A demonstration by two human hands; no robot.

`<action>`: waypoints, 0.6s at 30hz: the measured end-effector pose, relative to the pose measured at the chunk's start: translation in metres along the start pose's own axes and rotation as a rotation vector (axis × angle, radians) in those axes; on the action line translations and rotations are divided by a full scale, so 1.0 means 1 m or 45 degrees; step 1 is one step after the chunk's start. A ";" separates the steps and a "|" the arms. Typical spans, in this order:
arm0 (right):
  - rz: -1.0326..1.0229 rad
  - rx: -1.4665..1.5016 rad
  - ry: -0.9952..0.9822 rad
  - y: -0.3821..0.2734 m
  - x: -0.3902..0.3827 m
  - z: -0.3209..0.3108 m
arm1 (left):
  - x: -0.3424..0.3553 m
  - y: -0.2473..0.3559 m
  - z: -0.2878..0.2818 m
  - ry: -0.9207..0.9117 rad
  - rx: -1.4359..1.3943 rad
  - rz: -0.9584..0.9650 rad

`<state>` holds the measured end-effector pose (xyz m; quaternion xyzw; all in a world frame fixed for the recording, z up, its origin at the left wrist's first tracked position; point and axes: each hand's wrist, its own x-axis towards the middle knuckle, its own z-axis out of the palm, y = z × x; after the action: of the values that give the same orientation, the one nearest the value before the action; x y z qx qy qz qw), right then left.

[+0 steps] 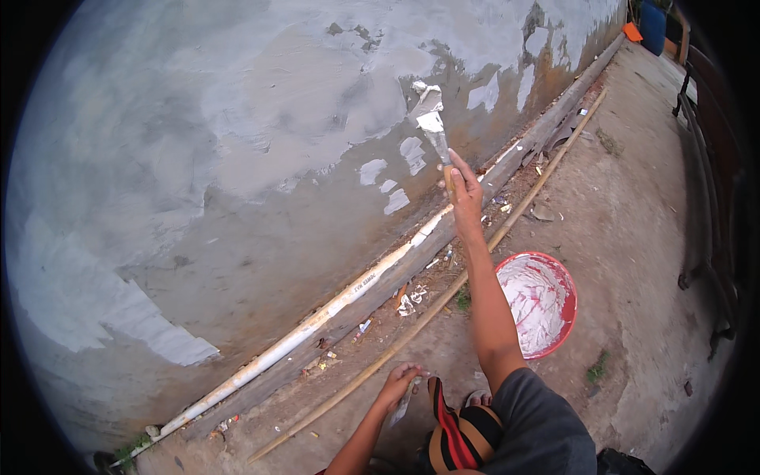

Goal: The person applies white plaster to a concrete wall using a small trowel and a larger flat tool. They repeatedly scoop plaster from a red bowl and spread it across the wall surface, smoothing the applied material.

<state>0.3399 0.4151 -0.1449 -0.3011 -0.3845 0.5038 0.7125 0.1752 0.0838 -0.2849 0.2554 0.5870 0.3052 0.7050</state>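
Observation:
My right hand (467, 192) is closed round the wooden handle of a putty knife (438, 141), arm stretched out toward the wall. White putty (430, 122) sits on the knife's blade, whose tip is at the grey wall (261, 261); whether it presses there I cannot tell. Low by my knee, my left hand (398, 383) grips a flat, thin, greyish scraper (402, 405), partly hidden by the fingers. Pale putty patches cover much of the wall's upper part, with bare grey and brownish areas lower down. Right of my forearm, a red basin (571, 305) holds smeared white putty.
A white pipe (317, 318) and a weathered beam (507, 184) run along the wall's foot. Beside them a long bamboo pole (372, 367) lies on the dirt ground, among scraps of litter. A dark bench-like object (704, 166) stands at right; a blue barrel (652, 30) is farther off.

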 end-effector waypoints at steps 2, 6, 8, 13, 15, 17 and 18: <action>0.038 0.043 0.004 0.001 0.013 -0.011 | -0.002 0.000 -0.001 0.004 -0.011 0.012; 0.031 0.020 -0.076 -0.004 0.021 -0.023 | -0.002 0.002 -0.003 0.149 -0.050 -0.076; 0.094 0.202 -0.106 -0.006 0.029 -0.025 | -0.002 0.005 -0.007 0.241 -0.126 -0.146; 0.152 0.296 -0.167 -0.016 0.055 -0.026 | 0.013 -0.043 -0.045 0.027 -0.863 -0.324; 0.107 0.085 -0.194 -0.040 0.028 -0.041 | 0.006 -0.073 -0.046 0.016 -1.167 -0.449; 0.006 -0.198 -0.190 -0.091 0.001 -0.066 | 0.003 -0.086 -0.043 0.058 -1.267 -0.566; -0.037 -0.436 -0.192 -0.117 -0.020 -0.081 | 0.003 -0.091 -0.042 0.076 -1.314 -0.616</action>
<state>0.4612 0.3566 -0.0967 -0.3739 -0.5213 0.4419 0.6271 0.1464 0.0240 -0.3594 -0.2724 0.4233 0.3893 0.7714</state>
